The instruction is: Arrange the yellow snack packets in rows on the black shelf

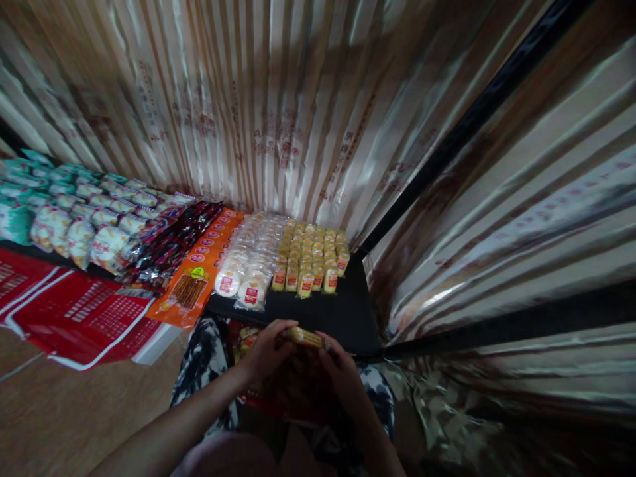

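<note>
Between my two hands is a small clear-wrapped pack of yellowish biscuits [305, 337]. My left hand [271, 348] pinches its left end and my right hand [340, 364] grips the right end. Below them, on my lap, a dark red bag or box lies in shadow, with more yellow wrapped packs [247, 339] showing at its left side. Just beyond my hands, similar yellow packs [311, 258] stand in rows on a black shelf [348, 324]. Left of these are rows of round white wrapped crackers [251, 291].
An orange snack bag [199, 265] lies beside the crackers, then dark red packets [171, 238], white packs [109, 245] and green packs [14, 218]. Red bags with white handles [94, 318] stand below at left. Pleated foil sheeting [288, 99] and a black bar [447, 152] close off the back and right.
</note>
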`<action>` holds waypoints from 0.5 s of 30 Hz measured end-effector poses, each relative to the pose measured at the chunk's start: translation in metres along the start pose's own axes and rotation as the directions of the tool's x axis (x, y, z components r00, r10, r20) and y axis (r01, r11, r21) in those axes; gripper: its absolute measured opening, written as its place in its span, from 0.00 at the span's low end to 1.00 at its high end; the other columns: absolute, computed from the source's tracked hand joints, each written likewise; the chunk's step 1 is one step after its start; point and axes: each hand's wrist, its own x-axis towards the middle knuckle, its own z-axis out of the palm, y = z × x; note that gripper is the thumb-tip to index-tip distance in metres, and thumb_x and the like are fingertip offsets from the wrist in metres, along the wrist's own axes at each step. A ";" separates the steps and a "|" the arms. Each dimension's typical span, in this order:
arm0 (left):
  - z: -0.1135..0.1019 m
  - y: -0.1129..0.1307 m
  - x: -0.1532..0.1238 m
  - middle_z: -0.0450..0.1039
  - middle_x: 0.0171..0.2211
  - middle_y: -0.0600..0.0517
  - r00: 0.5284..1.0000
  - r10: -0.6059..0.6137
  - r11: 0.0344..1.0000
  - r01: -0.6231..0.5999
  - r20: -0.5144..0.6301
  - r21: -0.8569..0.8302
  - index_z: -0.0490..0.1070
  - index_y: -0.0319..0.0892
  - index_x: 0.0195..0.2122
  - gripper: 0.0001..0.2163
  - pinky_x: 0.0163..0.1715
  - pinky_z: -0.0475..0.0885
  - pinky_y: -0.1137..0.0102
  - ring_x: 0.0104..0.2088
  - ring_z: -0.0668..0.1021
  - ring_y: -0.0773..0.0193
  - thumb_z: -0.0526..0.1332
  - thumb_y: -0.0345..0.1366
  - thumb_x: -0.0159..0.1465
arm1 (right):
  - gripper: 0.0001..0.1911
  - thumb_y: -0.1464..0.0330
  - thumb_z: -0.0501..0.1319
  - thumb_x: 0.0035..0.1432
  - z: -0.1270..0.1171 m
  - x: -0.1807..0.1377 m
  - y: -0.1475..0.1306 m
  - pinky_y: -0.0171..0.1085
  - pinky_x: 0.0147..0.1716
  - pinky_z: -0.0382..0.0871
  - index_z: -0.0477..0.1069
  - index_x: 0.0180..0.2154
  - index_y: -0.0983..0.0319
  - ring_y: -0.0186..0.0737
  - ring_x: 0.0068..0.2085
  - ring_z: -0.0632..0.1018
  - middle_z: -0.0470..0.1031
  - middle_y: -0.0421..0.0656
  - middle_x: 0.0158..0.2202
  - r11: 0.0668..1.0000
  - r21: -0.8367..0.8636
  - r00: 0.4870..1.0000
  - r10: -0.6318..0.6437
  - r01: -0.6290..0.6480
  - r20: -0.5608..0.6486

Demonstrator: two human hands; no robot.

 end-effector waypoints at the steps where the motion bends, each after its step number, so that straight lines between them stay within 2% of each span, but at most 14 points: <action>1: 0.001 0.002 0.004 0.71 0.41 0.48 1.000 -0.017 1.000 0.017 0.001 -0.012 0.68 0.41 0.44 0.16 0.43 0.69 0.70 0.41 0.73 0.64 0.54 0.27 0.53 | 0.23 0.56 0.60 0.48 0.000 -0.001 0.000 0.40 0.42 0.70 0.70 0.46 0.60 0.43 0.41 0.76 0.75 0.46 0.43 0.999 0.030 1.000 0.025 -0.025 0.001; 3: 0.004 0.005 0.013 0.72 0.37 0.49 0.998 -0.068 0.996 0.068 -0.001 -0.050 0.69 0.39 0.42 0.14 0.37 0.70 0.72 0.34 0.74 0.66 0.53 0.28 0.54 | 0.24 0.55 0.60 0.49 0.001 -0.003 -0.001 0.39 0.37 0.71 0.69 0.46 0.60 0.42 0.37 0.76 0.76 0.45 0.41 0.993 0.088 0.996 0.084 -0.084 0.002; 7: 0.015 0.006 0.029 0.72 0.31 0.53 0.984 -0.180 0.976 0.178 -0.004 -0.127 0.70 0.39 0.40 0.13 0.29 0.69 0.75 0.27 0.72 0.70 0.54 0.27 0.53 | 0.26 0.53 0.60 0.48 0.001 -0.004 -0.002 0.36 0.28 0.69 0.67 0.46 0.61 0.39 0.28 0.74 0.76 0.41 0.28 0.969 0.180 0.985 0.174 -0.169 -0.012; 10: 0.023 0.007 0.038 0.72 0.29 0.53 0.975 -0.222 0.964 0.218 -0.009 -0.149 0.70 0.39 0.40 0.13 0.27 0.67 0.77 0.26 0.71 0.71 0.55 0.28 0.52 | 0.25 0.52 0.60 0.48 -0.002 -0.003 -0.002 0.34 0.24 0.65 0.67 0.44 0.61 0.37 0.25 0.72 0.73 0.38 0.23 0.964 0.190 0.980 0.195 -0.186 -0.029; 15: 0.033 0.014 0.049 0.71 0.27 0.54 0.966 -0.253 0.953 0.259 0.056 -0.157 0.70 0.37 0.41 0.14 0.23 0.65 0.79 0.23 0.68 0.73 0.55 0.28 0.53 | 0.21 0.51 0.60 0.47 -0.008 -0.001 0.005 0.32 0.20 0.61 0.69 0.35 0.61 0.33 0.21 0.69 0.70 0.36 0.20 0.951 0.252 0.974 0.208 -0.181 -0.086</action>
